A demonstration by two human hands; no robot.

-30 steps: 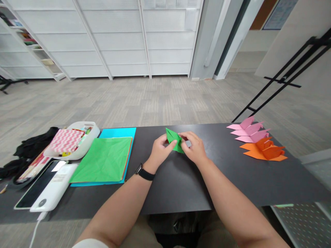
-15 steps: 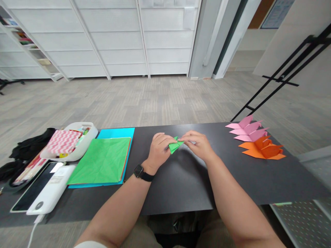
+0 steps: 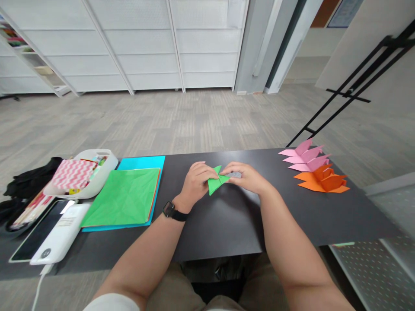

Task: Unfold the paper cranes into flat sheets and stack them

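Observation:
Over the middle of the dark table, a small folded piece of green paper (image 3: 216,182) is held between both hands. My left hand (image 3: 196,181) is closed on its left side, with the fingertips partly behind the paper. My right hand (image 3: 245,176) pinches the right tip between thumb and index finger, leaving a gap between them further back. Folded pink paper shapes (image 3: 306,156) and an orange one (image 3: 324,179) stand at the table's right side. To the left lies a green sheet (image 3: 123,196) on top of a stack with blue paper (image 3: 142,162) beneath.
A white basket (image 3: 108,170) with a pink zigzag-patterned packet (image 3: 74,173) stands at the far left. Before it lie a dark-screened tablet (image 3: 40,235) and a white power bank (image 3: 61,235) with a cable. A black-framed stand (image 3: 343,93) rises beyond the table's right end.
The green paper has turned and shows more of its spread, pointed shape. My right thumb and index finger have opened into a wider loop. The camera view has shifted slightly.

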